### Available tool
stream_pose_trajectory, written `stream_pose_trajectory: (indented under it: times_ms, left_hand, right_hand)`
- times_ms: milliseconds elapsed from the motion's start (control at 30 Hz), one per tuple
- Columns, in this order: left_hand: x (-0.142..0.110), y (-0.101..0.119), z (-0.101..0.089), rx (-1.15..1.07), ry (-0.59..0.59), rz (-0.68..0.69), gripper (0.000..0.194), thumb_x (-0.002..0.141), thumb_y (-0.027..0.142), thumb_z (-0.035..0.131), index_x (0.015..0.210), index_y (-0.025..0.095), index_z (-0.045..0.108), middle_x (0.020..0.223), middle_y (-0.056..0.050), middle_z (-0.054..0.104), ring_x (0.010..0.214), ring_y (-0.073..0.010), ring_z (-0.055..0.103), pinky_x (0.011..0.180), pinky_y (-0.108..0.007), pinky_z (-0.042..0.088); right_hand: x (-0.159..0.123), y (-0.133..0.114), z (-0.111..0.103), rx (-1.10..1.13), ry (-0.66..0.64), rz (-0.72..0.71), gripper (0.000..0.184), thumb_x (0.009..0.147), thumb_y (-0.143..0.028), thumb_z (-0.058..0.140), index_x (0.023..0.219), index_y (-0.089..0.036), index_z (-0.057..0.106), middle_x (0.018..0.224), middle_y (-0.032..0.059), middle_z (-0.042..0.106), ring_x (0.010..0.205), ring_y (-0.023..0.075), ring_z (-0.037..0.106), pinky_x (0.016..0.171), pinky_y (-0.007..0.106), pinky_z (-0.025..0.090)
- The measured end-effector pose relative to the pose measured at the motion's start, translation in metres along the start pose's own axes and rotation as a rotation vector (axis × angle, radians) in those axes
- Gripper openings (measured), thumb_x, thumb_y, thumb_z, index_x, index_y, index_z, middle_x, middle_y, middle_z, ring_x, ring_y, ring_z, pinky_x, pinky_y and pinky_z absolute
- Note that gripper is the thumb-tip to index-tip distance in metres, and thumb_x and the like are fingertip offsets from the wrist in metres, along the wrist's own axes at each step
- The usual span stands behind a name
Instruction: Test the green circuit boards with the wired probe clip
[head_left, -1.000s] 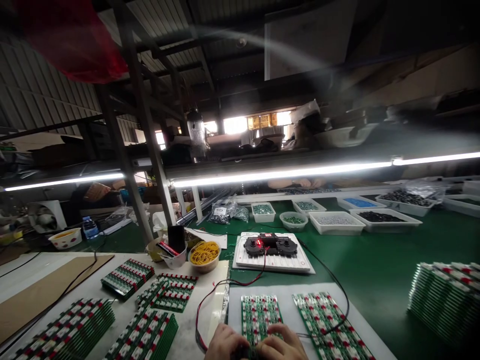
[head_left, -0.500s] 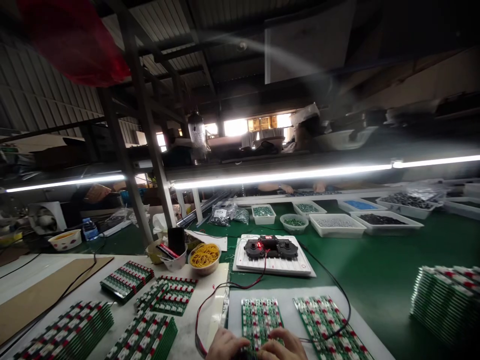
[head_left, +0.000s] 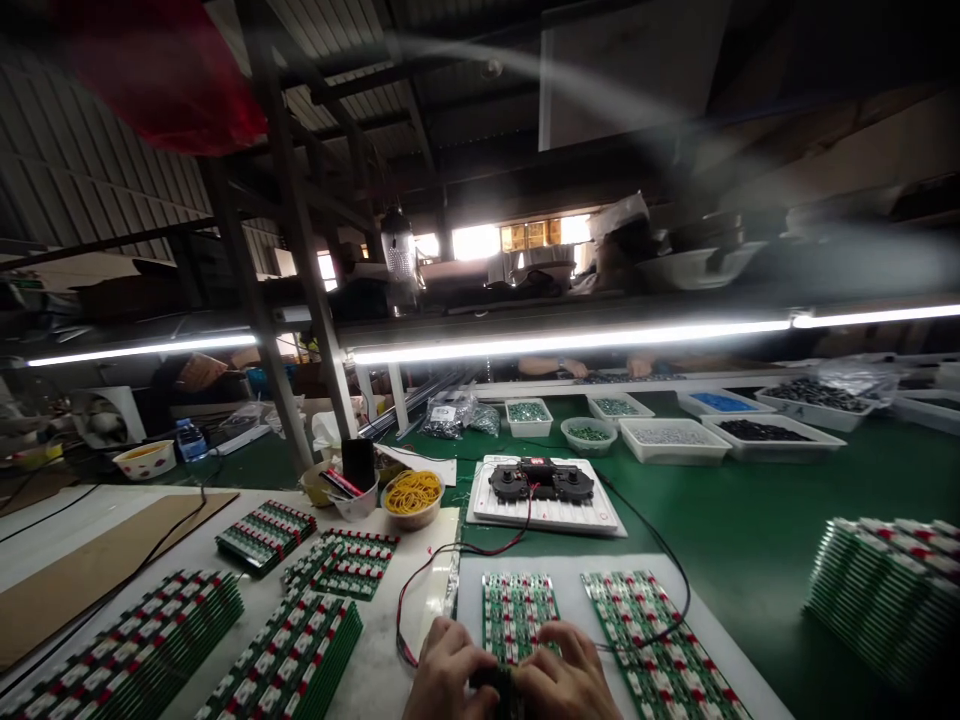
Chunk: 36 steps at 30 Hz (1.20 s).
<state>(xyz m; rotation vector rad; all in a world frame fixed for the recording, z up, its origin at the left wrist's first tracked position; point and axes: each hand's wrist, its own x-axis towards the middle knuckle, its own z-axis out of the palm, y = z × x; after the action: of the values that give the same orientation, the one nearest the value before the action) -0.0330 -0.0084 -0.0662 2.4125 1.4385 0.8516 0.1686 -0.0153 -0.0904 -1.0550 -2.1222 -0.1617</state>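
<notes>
At the bottom edge my left hand (head_left: 444,670) and my right hand (head_left: 564,672) are pressed close together over the near end of a green circuit board panel (head_left: 519,612). Both have curled fingers closed round a small dark object (head_left: 496,683) between them; I cannot make out what it is. Red and black wires (head_left: 420,590) loop from under my hands up to a black fixture (head_left: 541,483) on a white tray. A second green panel (head_left: 646,640) lies to the right of my hands with a black wire across it.
Stacks of green boards (head_left: 135,650) fill the left of the white mat, and another stack (head_left: 885,600) stands at the right on the green belt. A bowl of yellow rubber bands (head_left: 411,496) and white parts trays (head_left: 671,440) sit further back. Another person's hands (head_left: 577,368) show beyond the light strip.
The view has tipped down a little, so my hands show more fully. The red light on the black fixture, lit earlier, is no longer seen. My hands stay together on the board.
</notes>
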Motion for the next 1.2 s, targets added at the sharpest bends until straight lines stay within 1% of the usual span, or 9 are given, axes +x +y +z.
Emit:
stream_pose_trajectory:
  times_ms: [133,267,367,467,600,833,967,1100,1200]
  left_hand:
    - [0.005,0.013,-0.016,0.005,-0.105,-0.020,0.031,0.069,0.008,0.066,0.095,0.023,0.073,0.087,-0.005,0.062,0.092,-0.0244,0.051,0.082,-0.035,0.044]
    - [0.019,0.025,-0.030,-0.021,-0.086,-0.086,0.023,0.076,0.013,0.064,0.092,0.026,0.074,0.087,-0.004,0.062,0.094,-0.0247,0.050,0.087,-0.038,0.041]
    - [0.027,0.023,-0.026,-0.124,-0.025,-0.149,0.023,0.074,0.012,0.065,0.090,0.026,0.075,0.084,-0.004,0.061,0.094,-0.0232,0.052,0.086,-0.036,0.042]
    - [0.027,0.014,-0.014,-0.233,-0.007,-0.190,0.023,0.073,0.011,0.065,0.089,0.023,0.075,0.086,-0.004,0.061,0.093,-0.0223,0.053,0.087,-0.034,0.044]
    - [0.022,0.006,-0.007,-0.266,0.002,-0.190,0.027,0.072,0.009,0.062,0.093,0.021,0.074,0.090,-0.005,0.060,0.095,-0.0224,0.053,0.089,-0.034,0.043]
    - [0.024,0.006,-0.014,-0.224,-0.127,-0.174,0.032,0.067,0.008,0.065,0.093,0.022,0.075,0.089,-0.005,0.062,0.095,-0.0227,0.053,0.087,-0.033,0.043]
    - [0.025,0.004,-0.014,-0.202,-0.169,-0.187,0.031,0.068,0.009,0.065,0.094,0.023,0.075,0.089,-0.005,0.063,0.095,-0.0229,0.054,0.086,-0.033,0.042]
    - [0.025,0.003,-0.012,-0.205,-0.183,-0.193,0.030,0.068,0.008,0.063,0.091,0.023,0.076,0.088,-0.005,0.063,0.094,-0.0221,0.054,0.086,-0.032,0.042]
    - [0.025,0.003,-0.011,-0.224,-0.175,-0.200,0.030,0.069,0.008,0.063,0.092,0.023,0.076,0.088,-0.004,0.063,0.094,-0.0220,0.054,0.086,-0.032,0.042]
  right_hand:
    - [0.005,0.001,-0.006,0.049,-0.040,0.030,0.021,0.079,-0.009,0.064,0.088,-0.028,0.062,0.078,-0.0057,0.065,0.105,0.0230,0.052,0.099,0.039,0.027]
    - [0.031,-0.005,-0.027,0.068,-0.280,0.147,0.022,0.083,-0.007,0.057,0.088,-0.027,0.065,0.080,-0.0024,0.068,0.111,0.0259,0.051,0.095,0.039,0.033]
    - [0.048,-0.007,-0.037,0.056,-0.369,0.219,0.023,0.085,-0.008,0.055,0.085,-0.026,0.068,0.081,-0.0015,0.069,0.111,0.0261,0.051,0.094,0.040,0.035]
    - [0.049,-0.003,-0.033,0.078,-0.382,0.231,0.023,0.085,-0.008,0.055,0.086,-0.026,0.069,0.082,-0.0011,0.069,0.108,0.0256,0.052,0.092,0.038,0.038]
    - [0.036,0.005,-0.021,0.109,-0.340,0.180,0.023,0.087,-0.012,0.054,0.091,-0.030,0.068,0.081,-0.0019,0.068,0.101,0.0240,0.054,0.090,0.037,0.040]
    - [0.020,0.016,-0.003,0.062,-0.201,0.037,0.023,0.081,-0.009,0.060,0.091,-0.029,0.064,0.079,-0.0040,0.066,0.100,0.0234,0.053,0.088,0.034,0.037]
    - [0.015,0.019,0.010,0.061,-0.124,0.026,0.025,0.079,-0.007,0.061,0.090,-0.029,0.062,0.081,-0.0049,0.066,0.103,0.0225,0.050,0.092,0.034,0.032]
    - [0.013,0.021,0.023,0.083,0.052,0.013,0.025,0.070,-0.008,0.070,0.080,-0.028,0.061,0.070,-0.0075,0.063,0.095,0.0206,0.051,0.088,0.032,0.031]
    - [0.013,0.018,0.024,0.076,0.074,0.018,0.020,0.073,-0.012,0.071,0.080,-0.028,0.060,0.071,-0.0076,0.063,0.096,0.0200,0.052,0.090,0.031,0.031]
